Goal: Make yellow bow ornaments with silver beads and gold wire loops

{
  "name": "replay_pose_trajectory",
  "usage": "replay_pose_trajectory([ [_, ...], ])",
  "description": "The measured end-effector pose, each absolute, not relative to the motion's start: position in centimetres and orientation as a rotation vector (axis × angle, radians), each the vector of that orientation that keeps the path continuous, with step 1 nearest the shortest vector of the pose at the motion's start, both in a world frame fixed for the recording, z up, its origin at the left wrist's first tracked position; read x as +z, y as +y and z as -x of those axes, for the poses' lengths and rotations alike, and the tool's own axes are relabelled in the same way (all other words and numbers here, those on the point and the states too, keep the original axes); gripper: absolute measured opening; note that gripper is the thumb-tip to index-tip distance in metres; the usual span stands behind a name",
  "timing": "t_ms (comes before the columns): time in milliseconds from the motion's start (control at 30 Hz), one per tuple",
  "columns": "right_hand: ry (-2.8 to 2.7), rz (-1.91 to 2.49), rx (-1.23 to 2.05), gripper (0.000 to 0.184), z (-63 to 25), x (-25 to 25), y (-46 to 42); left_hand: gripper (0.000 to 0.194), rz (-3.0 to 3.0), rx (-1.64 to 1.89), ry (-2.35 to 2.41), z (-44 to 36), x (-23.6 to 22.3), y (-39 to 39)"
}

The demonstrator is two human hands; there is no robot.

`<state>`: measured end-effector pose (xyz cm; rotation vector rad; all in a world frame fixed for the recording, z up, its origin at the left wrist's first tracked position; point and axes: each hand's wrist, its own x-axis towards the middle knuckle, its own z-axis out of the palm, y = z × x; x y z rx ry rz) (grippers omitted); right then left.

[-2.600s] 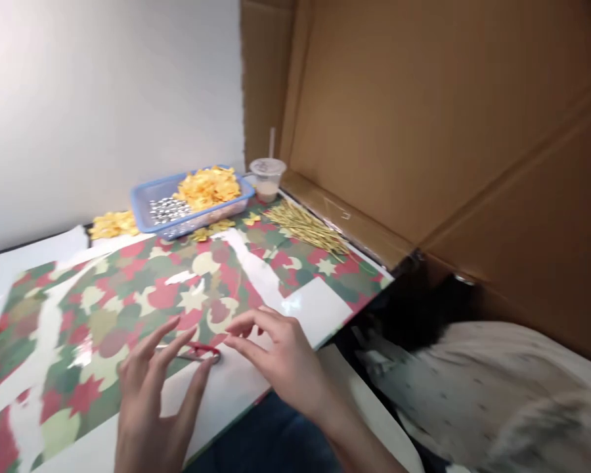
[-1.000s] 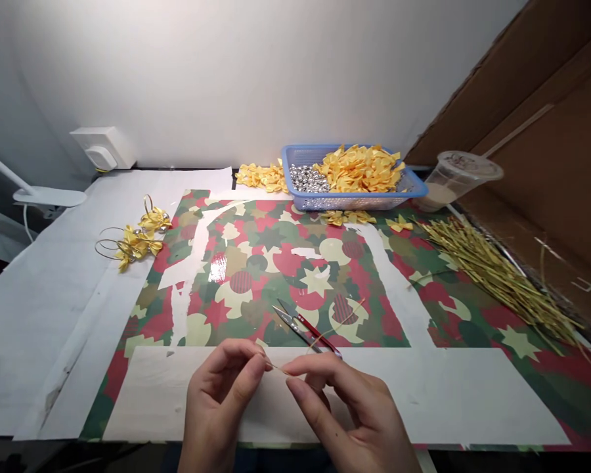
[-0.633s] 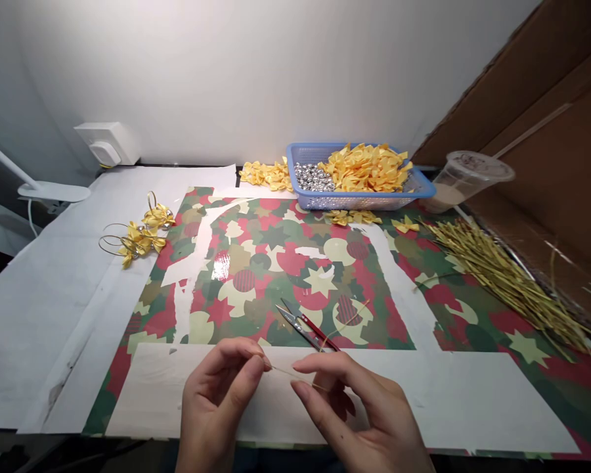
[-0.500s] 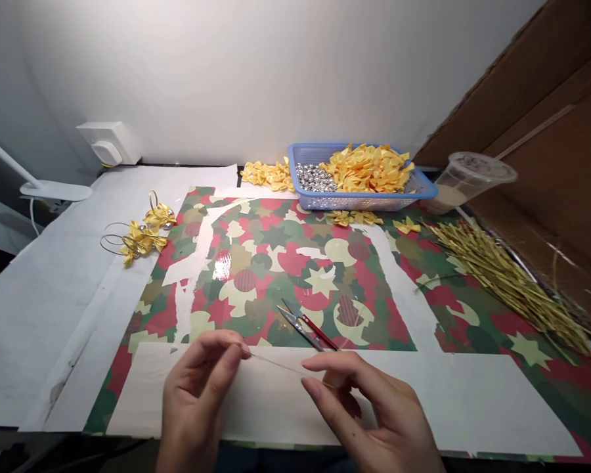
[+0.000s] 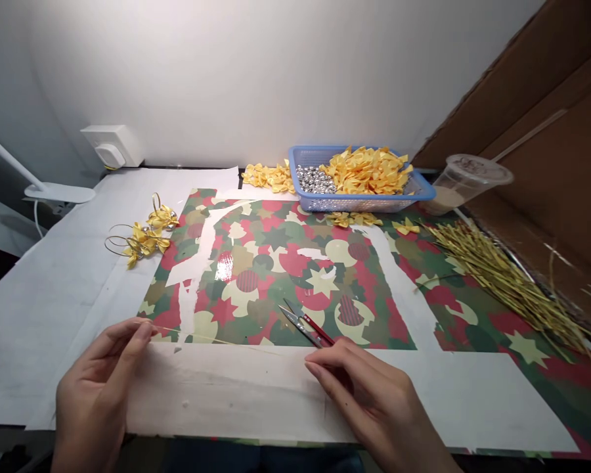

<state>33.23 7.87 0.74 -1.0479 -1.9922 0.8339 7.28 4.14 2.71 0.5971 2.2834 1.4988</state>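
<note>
A thin yellowish strand (image 5: 217, 339) stretches low over the near part of the table. Its left end is pinched between thumb and forefinger of my left hand (image 5: 101, 387). Thumb and forefinger are pressed together on my right hand (image 5: 369, 387) too, in line with the strand's other end; the last bit is too fine to follow. Just beyond the right fingers lie thread snips (image 5: 308, 325) with red on the handle, their points apart. A white paper strip (image 5: 236, 394) is beneath both hands.
At the back, a blue basket (image 5: 364, 202) holds yellow ribbon bows (image 5: 369, 171) and silver beads (image 5: 315, 179). Gold rings with bows (image 5: 145, 242) lie left. To the right are a bundle of thin greenish-gold stems (image 5: 502, 282), a plastic cup (image 5: 453, 187) and cardboard (image 5: 536, 131).
My left hand has moved left, away from the right hand, and more of the strand now shows between them. The right hand stays nearly in place, its thumb and forefinger closer together.
</note>
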Motion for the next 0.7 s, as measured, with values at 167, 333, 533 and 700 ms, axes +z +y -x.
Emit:
replay_pose_trajectory([
  [167,-2.119,0.996,0.806,0.018,-33.1,0.4,7.8,0.032,-0.632,1.099,2.471,-5.7,3.5,3.5],
  [333,-2.121,0.973,0.821,0.020,-33.3,0.2,7.5,0.033,-0.792,0.856,2.486,-4.4,3.9,3.3],
  [533,-2.275,0.948,0.758,0.020,-34.6,1.2,8.4,0.038,-1.005,0.776,2.429,-4.6,4.6,3.9],
  [700,-2.289,0.967,0.704,0.020,-35.7,1.7,8.9,0.044,-1.006,0.720,2.422,-3.8,4.3,3.6],
])
